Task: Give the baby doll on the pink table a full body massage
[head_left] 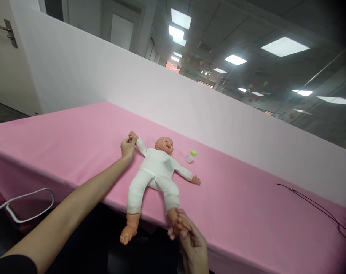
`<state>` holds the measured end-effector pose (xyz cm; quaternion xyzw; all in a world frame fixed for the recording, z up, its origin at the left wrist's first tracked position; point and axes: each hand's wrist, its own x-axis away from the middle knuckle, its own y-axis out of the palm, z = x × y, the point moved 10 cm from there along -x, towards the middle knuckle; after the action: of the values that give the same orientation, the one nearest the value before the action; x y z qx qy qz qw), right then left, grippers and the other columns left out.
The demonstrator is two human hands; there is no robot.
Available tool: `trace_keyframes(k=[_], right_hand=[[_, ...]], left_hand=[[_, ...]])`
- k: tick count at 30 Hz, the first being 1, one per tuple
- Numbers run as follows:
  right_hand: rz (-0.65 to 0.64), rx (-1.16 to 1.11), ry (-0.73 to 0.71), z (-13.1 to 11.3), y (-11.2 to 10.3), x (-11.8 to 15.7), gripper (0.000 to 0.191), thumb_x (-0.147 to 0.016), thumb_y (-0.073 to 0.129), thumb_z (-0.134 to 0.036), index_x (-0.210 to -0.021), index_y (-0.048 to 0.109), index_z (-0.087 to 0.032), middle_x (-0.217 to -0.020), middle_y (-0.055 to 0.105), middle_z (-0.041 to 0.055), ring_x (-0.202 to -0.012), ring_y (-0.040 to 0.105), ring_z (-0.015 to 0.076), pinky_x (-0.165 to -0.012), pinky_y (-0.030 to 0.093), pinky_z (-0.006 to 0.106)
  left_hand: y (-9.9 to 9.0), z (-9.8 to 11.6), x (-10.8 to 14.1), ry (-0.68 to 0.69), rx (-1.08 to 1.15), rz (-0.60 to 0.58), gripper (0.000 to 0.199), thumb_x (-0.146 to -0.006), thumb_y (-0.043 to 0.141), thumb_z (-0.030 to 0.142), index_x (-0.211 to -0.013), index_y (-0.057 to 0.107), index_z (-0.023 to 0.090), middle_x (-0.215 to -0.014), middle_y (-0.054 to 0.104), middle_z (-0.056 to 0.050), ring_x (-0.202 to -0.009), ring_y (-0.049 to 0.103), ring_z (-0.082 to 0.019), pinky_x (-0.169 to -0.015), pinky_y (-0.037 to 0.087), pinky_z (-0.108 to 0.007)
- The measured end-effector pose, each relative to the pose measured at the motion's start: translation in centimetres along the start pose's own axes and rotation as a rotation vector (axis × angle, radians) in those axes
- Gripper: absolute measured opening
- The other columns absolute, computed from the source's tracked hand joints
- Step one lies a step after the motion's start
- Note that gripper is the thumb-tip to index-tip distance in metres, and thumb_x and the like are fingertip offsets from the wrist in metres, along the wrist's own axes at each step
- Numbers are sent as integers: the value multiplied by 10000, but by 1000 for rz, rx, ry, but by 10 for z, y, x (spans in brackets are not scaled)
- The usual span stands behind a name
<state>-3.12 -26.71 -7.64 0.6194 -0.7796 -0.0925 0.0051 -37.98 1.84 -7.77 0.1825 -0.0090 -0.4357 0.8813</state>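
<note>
A baby doll [158, 163] in a white cloth suit lies on its back on a pink-covered table [232, 205], its head toward the wall. My left hand [127, 147] is closed on the doll's hand at the far left, with that arm stretched outward. Near the table's front edge, my right hand [194, 243] wraps round the doll's foot at the right. The doll's other foot hangs past the edge, and its other arm rests spread on the cloth. Just right of the doll's head lies a small bottle [191, 156] with a green cap, tilted or on its side.
A low white partition [190, 110] runs behind the table. A thin black cable [312, 205] lies across the cloth at the right. At the lower left, a white cable [32, 219] loops by the table's front edge. A door [10, 64] stands at the far left.
</note>
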Motion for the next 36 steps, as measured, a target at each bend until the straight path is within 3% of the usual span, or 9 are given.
trace_keyframes(k=[3, 6, 12, 17, 21, 24, 28, 32, 36], right_hand=[[63, -79, 46, 25, -10, 20, 444, -748, 880, -524, -1094, 822, -252, -1321, 703, 177, -671, 702, 218, -625, 601, 385], [49, -78, 46, 22, -4, 12, 459, -765, 866, -536, -1120, 816, -250, -1332, 699, 180, -707, 711, 227, -676, 618, 406], [-8, 14, -81, -39, 31, -56, 602, -798, 832, -556, -1250, 759, -165, -989, 787, 133, -688, 692, 212, -714, 621, 400], [-130, 135, -110, -41, 83, -108, 503, -809, 810, -539, -1157, 791, -177, -1092, 774, 110, -719, 701, 195, -746, 626, 385], [-143, 136, -125, -37, 93, -115, 490, -833, 787, -530, -1173, 784, -176, -1062, 774, 94, -724, 699, 182, -769, 620, 370], [-116, 111, -101, -43, 75, -94, 510, -833, 799, -523, -1213, 772, -184, -1145, 766, 117, -760, 711, 201, -774, 622, 380], [-58, 103, -65, -38, 33, -38, 508, -806, 830, -532, -1195, 789, -207, -1247, 742, 152, -827, 731, 253, -786, 628, 411], [20, -39, -9, 3, 3, 13, 473, -743, 876, -546, -1099, 823, -240, -1296, 718, 180, -707, 719, 254, -656, 619, 421], [115, -178, 28, 38, -3, 29, 468, -714, 897, -553, -1053, 825, -239, -1339, 693, 194, -658, 705, 223, -592, 590, 381]], left_hand=[[-8, -17, -8, -101, 28, 55, 388, -768, 745, 569, -684, 648, 203, -665, 638, -14, -675, 620, -187, -633, 484, -283], [0, 0, -3, -14, 4, 17, 373, -787, 738, 547, -681, 655, 199, -697, 660, -22, -688, 626, -186, -661, 496, -292], [48, 60, 50, 402, -183, -366, 276, -861, 736, 476, -932, 754, 210, -916, 767, -55, -799, 696, -218, -753, 518, -326], [71, 59, 88, 595, -429, -627, 271, -885, 734, 503, -926, 764, 237, -888, 772, -58, -786, 703, -234, -719, 486, -331], [74, 57, 95, 667, -489, -687, 293, -873, 744, 527, -936, 764, 242, -891, 771, -65, -796, 694, -243, -711, 465, -335], [68, 58, 81, 599, -391, -626, 279, -882, 732, 510, -955, 761, 242, -931, 775, -63, -809, 698, -236, -758, 487, -340], [33, 50, 35, 366, -158, -290, 283, -869, 723, 494, -881, 741, 212, -864, 754, -58, -766, 674, -221, -727, 499, -322], [-3, 12, -1, 29, -122, 8, 329, -827, 736, 473, -667, 661, 196, -686, 676, -44, -655, 614, -196, -638, 450, -299], [-9, -5, -9, -115, -71, 39, 336, -824, 719, 470, -657, 638, 190, -684, 662, -36, -646, 611, -187, -626, 447, -293]])
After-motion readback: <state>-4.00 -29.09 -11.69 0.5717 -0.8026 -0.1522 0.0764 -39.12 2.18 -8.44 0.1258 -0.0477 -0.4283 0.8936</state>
